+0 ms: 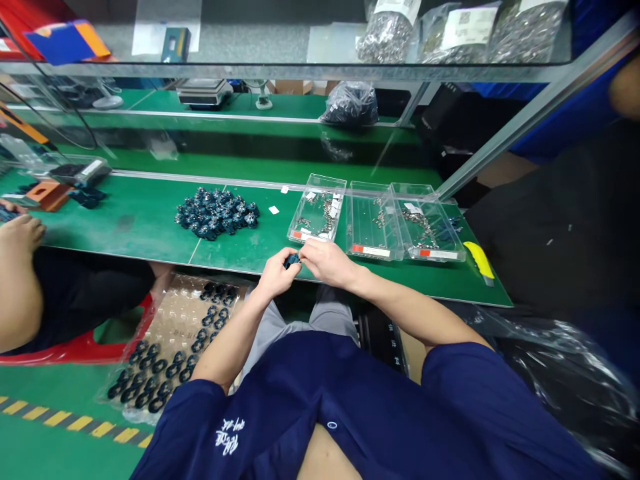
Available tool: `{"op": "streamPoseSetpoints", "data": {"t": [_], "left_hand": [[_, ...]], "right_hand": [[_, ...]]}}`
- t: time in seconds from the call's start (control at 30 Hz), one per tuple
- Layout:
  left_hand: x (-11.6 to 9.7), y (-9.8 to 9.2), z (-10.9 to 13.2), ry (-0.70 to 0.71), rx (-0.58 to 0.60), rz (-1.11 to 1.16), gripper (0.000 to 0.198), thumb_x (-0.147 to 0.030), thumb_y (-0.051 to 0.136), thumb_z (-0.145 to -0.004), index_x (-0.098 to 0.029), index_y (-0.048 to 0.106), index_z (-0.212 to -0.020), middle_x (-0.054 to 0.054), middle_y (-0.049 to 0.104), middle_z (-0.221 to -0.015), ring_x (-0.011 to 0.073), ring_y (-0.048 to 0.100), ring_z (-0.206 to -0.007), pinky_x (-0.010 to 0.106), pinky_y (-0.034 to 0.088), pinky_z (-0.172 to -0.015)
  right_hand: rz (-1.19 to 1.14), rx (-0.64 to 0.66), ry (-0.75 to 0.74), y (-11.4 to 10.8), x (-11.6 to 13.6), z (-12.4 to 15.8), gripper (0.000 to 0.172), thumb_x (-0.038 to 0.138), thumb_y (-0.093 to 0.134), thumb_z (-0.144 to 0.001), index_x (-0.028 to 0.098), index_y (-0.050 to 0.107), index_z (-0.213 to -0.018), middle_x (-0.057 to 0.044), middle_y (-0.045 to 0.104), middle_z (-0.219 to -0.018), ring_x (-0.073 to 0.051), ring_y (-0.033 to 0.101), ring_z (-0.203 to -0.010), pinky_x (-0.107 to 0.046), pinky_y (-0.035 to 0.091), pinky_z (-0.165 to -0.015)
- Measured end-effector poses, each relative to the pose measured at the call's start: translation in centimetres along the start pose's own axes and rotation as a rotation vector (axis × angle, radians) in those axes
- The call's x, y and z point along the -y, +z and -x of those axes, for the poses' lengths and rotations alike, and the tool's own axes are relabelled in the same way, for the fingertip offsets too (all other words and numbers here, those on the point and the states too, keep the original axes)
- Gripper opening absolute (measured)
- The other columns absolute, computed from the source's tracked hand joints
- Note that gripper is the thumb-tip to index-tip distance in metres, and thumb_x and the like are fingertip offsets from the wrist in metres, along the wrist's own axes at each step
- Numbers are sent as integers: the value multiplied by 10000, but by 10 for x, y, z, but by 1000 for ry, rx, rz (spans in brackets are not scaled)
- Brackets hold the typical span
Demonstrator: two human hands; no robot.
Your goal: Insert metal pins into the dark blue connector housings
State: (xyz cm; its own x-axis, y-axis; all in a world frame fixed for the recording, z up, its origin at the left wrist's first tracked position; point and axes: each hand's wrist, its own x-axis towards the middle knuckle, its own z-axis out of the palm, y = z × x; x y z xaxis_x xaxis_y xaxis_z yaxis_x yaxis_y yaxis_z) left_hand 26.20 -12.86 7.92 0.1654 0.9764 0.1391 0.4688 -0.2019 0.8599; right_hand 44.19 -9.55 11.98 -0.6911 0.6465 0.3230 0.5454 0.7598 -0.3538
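The person's left hand and right hand meet just over the front edge of the green worktop. Between them is a small dark-blue part with a glint of metal. The left grip is closed, pinching it between thumb and fingers. The right fingers curl down onto the part from above, but how firmly they close is hidden.

Farther along the worktop, left of the hands, lies a loose pile of dark-blue parts. To the right, three clear plastic trays stand side by side, holding small metal pieces. The nearest tray edge is just beyond the right hand. A yellow utility knife lies past the last tray, near the worktop's front edge.

Below the edge on the left, a clear blister tray holds rows of black rings. It rests against a red stool. At the far left, a co-worker's bare forearm reaches toward the worktop. Above, bags of metal parts sit on a glass shelf.
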Motion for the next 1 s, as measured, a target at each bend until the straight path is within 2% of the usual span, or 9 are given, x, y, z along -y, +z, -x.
{"op": "streamPoseSetpoints", "data": {"t": [0.13, 0.23, 0.37, 0.43, 0.6, 0.67, 0.8, 0.87, 1.0], "left_hand": [[4, -3, 2, -22, 20, -14, 224, -276, 558, -832, -202, 641, -1027, -1, 660, -881, 152, 576, -798, 270, 451, -773], [8, -7, 3, -30, 125, 6, 232, -310, 541, -861, -205, 622, -1051, -7, 645, -848, 151, 567, -768, 271, 451, -747], [12, -11, 3, 22, 201, -7, 313, -376, 542, -895, -194, 592, -1145, 10, 647, -924, 153, 569, -788, 278, 453, -750], [12, -12, 2, 33, 210, -37, 328, -382, 546, -898, -192, 588, -1163, 14, 646, -936, 155, 565, -791, 281, 447, -749], [13, -15, -1, 38, 279, -10, 252, -369, 543, -905, -191, 607, -1073, 8, 638, -867, 164, 565, -796, 289, 438, -754], [15, -17, -2, 30, 319, 63, 271, -392, 563, -900, -190, 603, -1077, 6, 638, -855, 160, 564, -770, 282, 436, -723], [20, -15, 0, -35, 359, 297, 355, -419, 591, -895, -179, 566, -1156, 9, 648, -824, 143, 562, -697, 264, 436, -661], [21, -12, 1, -53, 343, 359, 355, -415, 604, -892, -175, 563, -1150, 15, 653, -830, 132, 554, -672, 257, 433, -645], [21, -9, 3, -62, 293, 398, 326, -395, 614, -890, -177, 564, -1126, 11, 642, -822, 123, 545, -675, 251, 432, -656]], "right_hand": [[8, 64, 47, -1, 8, -5, 158, 130, 515, -914, 122, 656, -843, -101, 656, -840, -186, 571, -786, -298, 438, -742], [53, 133, 59, -6, 11, -11, 191, 134, 500, -917, 100, 677, -852, -126, 669, -874, -194, 581, -800, -300, 426, -736], [-97, 313, 275, -14, 8, -18, 162, 116, 541, -863, 120, 702, -843, -60, 686, -764, -160, 591, -694, -264, 412, -680], [-112, 351, 312, -15, 10, -18, 168, 109, 541, -855, 123, 709, -847, -52, 690, -759, -154, 593, -686, -257, 409, -677], [133, 282, 168, -11, 21, -15, 187, 98, 541, -844, 64, 706, -923, -169, 688, -964, -209, 606, -819, -290, 408, -710], [36, 306, 238, -11, 17, -16, 172, 101, 557, -826, 84, 714, -895, -136, 708, -911, -194, 616, -779, -272, 412, -689], [-275, 292, 466, -14, -2, -12, 161, 99, 553, -808, 139, 708, -795, -15, 700, -681, -134, 618, -638, -220, 412, -645], [-297, 232, 457, -17, -6, -8, 154, 86, 557, -797, 142, 695, -757, -1, 691, -658, -122, 610, -626, -215, 406, -651], [-239, 154, 304, -23, 2, 0, 149, 64, 571, -796, 135, 693, -749, -16, 692, -723, -123, 588, -682, -227, 389, -687]]}}
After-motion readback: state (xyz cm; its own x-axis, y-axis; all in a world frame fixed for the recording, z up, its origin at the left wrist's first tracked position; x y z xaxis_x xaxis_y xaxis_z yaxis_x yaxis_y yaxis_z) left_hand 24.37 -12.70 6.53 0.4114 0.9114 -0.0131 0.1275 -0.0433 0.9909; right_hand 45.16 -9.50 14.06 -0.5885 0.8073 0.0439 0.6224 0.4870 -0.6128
